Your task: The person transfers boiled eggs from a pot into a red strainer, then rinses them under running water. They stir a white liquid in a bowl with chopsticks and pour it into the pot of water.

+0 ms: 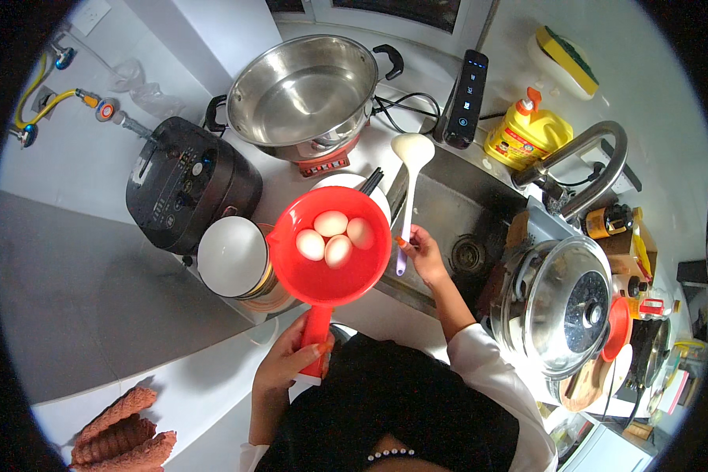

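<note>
My left hand (289, 352) is closed round the handle of a red plastic water scoop (330, 287), held level in front of my body. Several pale eggs (337, 252) lie together in its bowl. To the right, the fingers of my right hand (426, 258) grip the lower handle of a cream-coloured ladle (412, 157). The ladle stands nearly upright in view, its round head away from me by the sink's left edge. Beyond the scoop, a wide steel pot (248, 102) with black handles sits uncovered on a red-based cooker.
On the left stand a black rice cooker (189, 185) and stacked white bowls (232, 256). A plate with dark chopsticks (372, 181) is partly behind the scoop. Right are the sink (448, 197), faucet (606, 169), yellow soap bottle (527, 138) and a glass-lidded pot (558, 315).
</note>
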Action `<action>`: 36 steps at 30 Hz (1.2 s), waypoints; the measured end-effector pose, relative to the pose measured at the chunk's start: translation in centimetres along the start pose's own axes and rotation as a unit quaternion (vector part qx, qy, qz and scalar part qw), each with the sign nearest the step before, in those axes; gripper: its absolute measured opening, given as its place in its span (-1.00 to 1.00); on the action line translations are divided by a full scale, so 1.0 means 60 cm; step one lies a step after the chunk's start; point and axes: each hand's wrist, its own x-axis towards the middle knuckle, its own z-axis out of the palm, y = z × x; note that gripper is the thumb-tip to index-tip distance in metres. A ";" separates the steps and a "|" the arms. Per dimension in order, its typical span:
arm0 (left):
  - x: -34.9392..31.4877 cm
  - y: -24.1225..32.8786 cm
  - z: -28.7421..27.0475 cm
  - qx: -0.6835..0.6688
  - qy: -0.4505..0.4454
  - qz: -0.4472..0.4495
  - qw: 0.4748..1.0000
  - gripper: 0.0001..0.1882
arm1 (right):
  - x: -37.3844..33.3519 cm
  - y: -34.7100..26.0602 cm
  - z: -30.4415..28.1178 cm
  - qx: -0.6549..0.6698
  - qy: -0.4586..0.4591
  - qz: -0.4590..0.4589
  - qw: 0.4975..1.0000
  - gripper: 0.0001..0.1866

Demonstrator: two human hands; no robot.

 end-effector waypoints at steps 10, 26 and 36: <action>-0.017 0.019 0.024 0.013 0.021 0.018 1.000 -0.24 | -0.128 -0.070 -0.034 -0.118 -0.131 0.018 0.984 -0.72; -0.032 0.016 0.018 0.019 -0.024 0.044 0.999 -0.27 | -0.272 -0.043 -0.130 -0.132 -0.255 0.180 0.941 -0.58; -0.030 -0.002 0.036 0.042 -0.032 0.002 0.999 -0.28 | -0.279 0.000 -0.135 -0.145 -0.315 0.185 0.920 -0.55</action>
